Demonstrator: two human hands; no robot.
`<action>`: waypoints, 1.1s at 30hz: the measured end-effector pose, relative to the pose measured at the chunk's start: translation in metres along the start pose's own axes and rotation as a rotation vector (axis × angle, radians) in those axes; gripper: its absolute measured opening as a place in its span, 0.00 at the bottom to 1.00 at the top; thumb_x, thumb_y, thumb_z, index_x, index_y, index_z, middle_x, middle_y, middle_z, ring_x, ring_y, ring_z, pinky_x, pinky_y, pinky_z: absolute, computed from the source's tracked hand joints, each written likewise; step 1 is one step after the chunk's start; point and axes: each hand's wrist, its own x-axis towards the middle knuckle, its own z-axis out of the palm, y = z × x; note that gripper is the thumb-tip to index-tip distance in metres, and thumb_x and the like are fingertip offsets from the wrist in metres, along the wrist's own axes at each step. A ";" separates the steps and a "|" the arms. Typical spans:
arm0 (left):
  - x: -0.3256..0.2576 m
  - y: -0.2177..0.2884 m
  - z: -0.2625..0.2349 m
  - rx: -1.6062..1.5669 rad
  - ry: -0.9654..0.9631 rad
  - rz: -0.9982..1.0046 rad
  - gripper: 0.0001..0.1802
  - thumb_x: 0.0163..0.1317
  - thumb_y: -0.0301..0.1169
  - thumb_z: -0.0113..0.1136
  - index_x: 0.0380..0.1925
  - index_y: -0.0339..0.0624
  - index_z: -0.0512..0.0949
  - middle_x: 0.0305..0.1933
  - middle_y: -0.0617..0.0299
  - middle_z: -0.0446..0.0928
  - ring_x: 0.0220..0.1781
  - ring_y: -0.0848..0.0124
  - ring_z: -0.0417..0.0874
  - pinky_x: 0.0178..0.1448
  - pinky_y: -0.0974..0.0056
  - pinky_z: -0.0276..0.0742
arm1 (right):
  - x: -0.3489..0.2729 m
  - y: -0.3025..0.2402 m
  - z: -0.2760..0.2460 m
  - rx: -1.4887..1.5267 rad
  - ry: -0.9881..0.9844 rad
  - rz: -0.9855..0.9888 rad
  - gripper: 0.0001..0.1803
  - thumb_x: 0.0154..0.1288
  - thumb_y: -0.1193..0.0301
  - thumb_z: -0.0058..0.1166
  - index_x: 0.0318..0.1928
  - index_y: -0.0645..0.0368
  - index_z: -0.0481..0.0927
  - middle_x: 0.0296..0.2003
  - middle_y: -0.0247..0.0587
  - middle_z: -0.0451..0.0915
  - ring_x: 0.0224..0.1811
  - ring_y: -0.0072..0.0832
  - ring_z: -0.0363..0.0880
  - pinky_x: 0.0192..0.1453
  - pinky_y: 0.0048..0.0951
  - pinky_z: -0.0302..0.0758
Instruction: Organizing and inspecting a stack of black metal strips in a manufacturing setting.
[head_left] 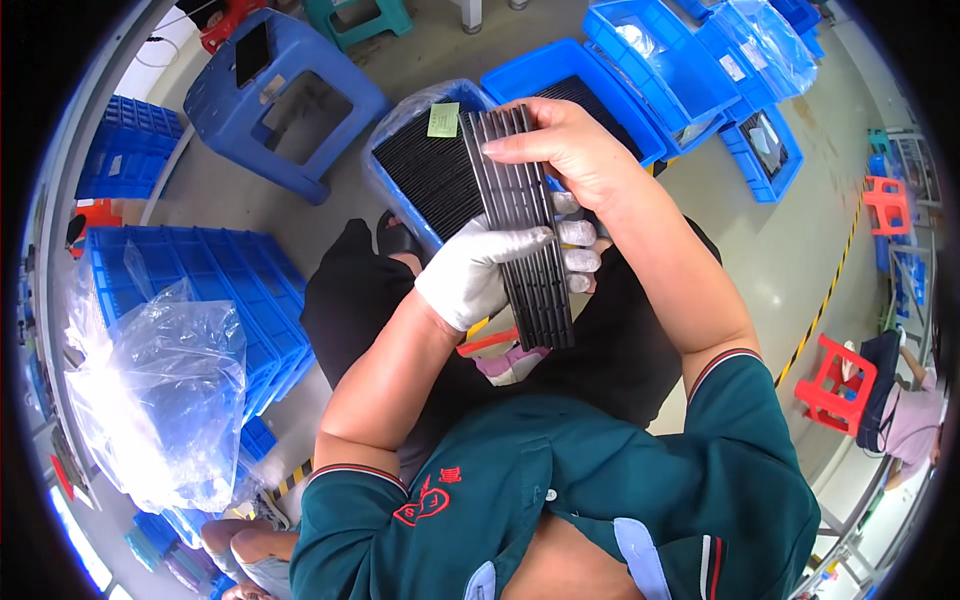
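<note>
A bundle of long, thin black strips (pixel 530 255) with evenly spaced joints or notches is held in front of me, tilted slightly. My left hand (pixel 470 270), in a white glove, is closed around its middle, thumb across the front and fingertips showing past the right edge. My bare right hand (pixel 575 145) grips the upper end, with the thumb on the face of the strips and the fingers behind. Just beyond the bundle stands a blue bin (pixel 425 240) lined with clear plastic, packed with similar black strips. A green paper slip (pixel 443 120) lies on them.
More blue bins (pixel 560 60) stand at the far right, one holding dark strips. A blue stool (pixel 300 75) with a dark flat device is at the far left. Stacked blue crates (pixel 200 290) and a clear plastic bag (pixel 170 390) are at my left. Red stools (pixel 838 385) stand at right.
</note>
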 end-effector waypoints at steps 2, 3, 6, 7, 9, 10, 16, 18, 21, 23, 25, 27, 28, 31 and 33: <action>0.000 -0.001 -0.001 0.014 0.012 -0.001 0.26 0.61 0.26 0.61 0.59 0.32 0.68 0.51 0.45 0.77 0.54 0.49 0.80 0.60 0.47 0.78 | 0.000 0.001 -0.002 -0.001 -0.010 0.002 0.15 0.54 0.75 0.68 0.43 0.63 0.82 0.34 0.38 0.85 0.36 0.23 0.84 0.43 0.22 0.79; 0.001 -0.001 -0.002 0.011 0.008 0.002 0.26 0.61 0.26 0.61 0.59 0.32 0.68 0.51 0.45 0.77 0.55 0.49 0.80 0.61 0.47 0.77 | 0.000 0.001 -0.002 -0.002 -0.020 0.006 0.16 0.54 0.75 0.68 0.44 0.63 0.82 0.34 0.39 0.85 0.37 0.23 0.84 0.44 0.23 0.80; 0.002 -0.003 -0.003 0.006 -0.004 -0.003 0.26 0.61 0.26 0.61 0.59 0.32 0.68 0.52 0.45 0.77 0.54 0.49 0.80 0.61 0.47 0.77 | 0.002 0.003 -0.006 0.065 -0.056 -0.005 0.18 0.54 0.74 0.68 0.47 0.64 0.81 0.35 0.40 0.85 0.38 0.24 0.85 0.47 0.24 0.80; 0.002 -0.003 -0.003 0.002 -0.008 -0.009 0.26 0.61 0.26 0.61 0.59 0.32 0.68 0.51 0.45 0.77 0.54 0.49 0.81 0.60 0.47 0.78 | 0.003 0.003 -0.007 0.066 -0.054 -0.005 0.18 0.54 0.74 0.68 0.47 0.64 0.81 0.35 0.40 0.85 0.38 0.24 0.85 0.47 0.24 0.80; 0.003 -0.005 -0.002 -0.019 -0.022 -0.023 0.25 0.61 0.26 0.60 0.59 0.32 0.69 0.51 0.45 0.78 0.53 0.50 0.81 0.61 0.47 0.77 | 0.007 0.000 -0.010 0.097 -0.112 0.052 0.24 0.55 0.75 0.67 0.53 0.66 0.77 0.42 0.45 0.84 0.43 0.27 0.84 0.53 0.27 0.78; 0.003 -0.006 -0.001 -0.040 -0.034 -0.036 0.24 0.62 0.25 0.59 0.59 0.33 0.69 0.51 0.45 0.79 0.53 0.51 0.82 0.62 0.47 0.76 | 0.007 -0.001 -0.010 0.076 -0.130 0.027 0.25 0.55 0.73 0.67 0.53 0.66 0.77 0.43 0.46 0.83 0.45 0.27 0.83 0.55 0.27 0.77; 0.002 -0.009 -0.005 -0.023 -0.010 -0.075 0.24 0.62 0.26 0.59 0.59 0.34 0.69 0.52 0.46 0.79 0.53 0.50 0.82 0.60 0.48 0.77 | 0.012 -0.005 -0.009 -0.041 -0.173 0.002 0.18 0.53 0.73 0.66 0.46 0.62 0.80 0.38 0.38 0.84 0.43 0.24 0.84 0.51 0.23 0.77; 0.001 -0.008 -0.003 -0.002 0.013 -0.085 0.25 0.62 0.26 0.59 0.60 0.34 0.68 0.52 0.46 0.79 0.53 0.50 0.82 0.60 0.48 0.77 | 0.013 -0.002 -0.009 -0.051 -0.158 -0.009 0.18 0.53 0.73 0.67 0.46 0.62 0.80 0.38 0.37 0.83 0.42 0.23 0.84 0.51 0.23 0.77; 0.000 -0.008 -0.001 -0.018 0.016 -0.102 0.25 0.63 0.26 0.59 0.60 0.35 0.68 0.52 0.46 0.79 0.53 0.50 0.82 0.60 0.48 0.77 | 0.014 -0.001 -0.010 -0.075 -0.151 -0.035 0.17 0.53 0.74 0.67 0.44 0.62 0.81 0.37 0.36 0.83 0.41 0.22 0.83 0.51 0.22 0.77; 0.000 -0.007 0.000 -0.024 -0.007 -0.103 0.25 0.63 0.27 0.59 0.60 0.35 0.68 0.52 0.46 0.79 0.53 0.50 0.82 0.60 0.47 0.77 | 0.014 0.000 -0.010 -0.090 -0.157 -0.047 0.17 0.53 0.74 0.67 0.44 0.62 0.81 0.37 0.35 0.83 0.40 0.21 0.82 0.50 0.22 0.77; 0.000 -0.008 -0.002 -0.008 0.003 -0.100 0.25 0.63 0.27 0.59 0.60 0.35 0.68 0.52 0.46 0.79 0.53 0.50 0.82 0.59 0.47 0.77 | 0.015 0.002 -0.010 -0.072 -0.166 -0.048 0.17 0.53 0.74 0.67 0.44 0.61 0.81 0.37 0.35 0.83 0.39 0.21 0.82 0.50 0.22 0.77; 0.002 -0.009 -0.003 0.007 0.012 -0.097 0.26 0.63 0.27 0.59 0.61 0.35 0.68 0.52 0.46 0.79 0.53 0.49 0.82 0.59 0.47 0.78 | 0.016 0.002 -0.011 -0.085 -0.170 -0.052 0.17 0.54 0.74 0.67 0.45 0.61 0.81 0.37 0.35 0.83 0.40 0.21 0.82 0.50 0.22 0.77; 0.001 -0.008 -0.003 0.011 0.015 -0.093 0.26 0.63 0.27 0.59 0.61 0.35 0.68 0.52 0.46 0.79 0.53 0.50 0.82 0.60 0.47 0.77 | 0.017 0.002 -0.011 -0.095 -0.177 -0.056 0.17 0.54 0.73 0.67 0.46 0.61 0.81 0.37 0.35 0.83 0.40 0.21 0.82 0.51 0.23 0.77; 0.002 -0.009 -0.003 -0.008 0.029 -0.059 0.25 0.63 0.27 0.59 0.60 0.35 0.68 0.52 0.47 0.79 0.53 0.51 0.82 0.60 0.47 0.77 | 0.015 -0.004 -0.010 -0.093 -0.076 -0.087 0.17 0.57 0.72 0.66 0.47 0.61 0.81 0.37 0.35 0.83 0.42 0.21 0.82 0.52 0.23 0.75; 0.004 -0.008 -0.005 -0.031 0.035 -0.025 0.24 0.63 0.26 0.59 0.60 0.35 0.69 0.51 0.47 0.79 0.54 0.51 0.81 0.60 0.47 0.77 | 0.018 -0.002 -0.021 -0.034 -0.035 -0.104 0.17 0.61 0.67 0.64 0.49 0.60 0.81 0.39 0.35 0.82 0.46 0.23 0.80 0.53 0.25 0.74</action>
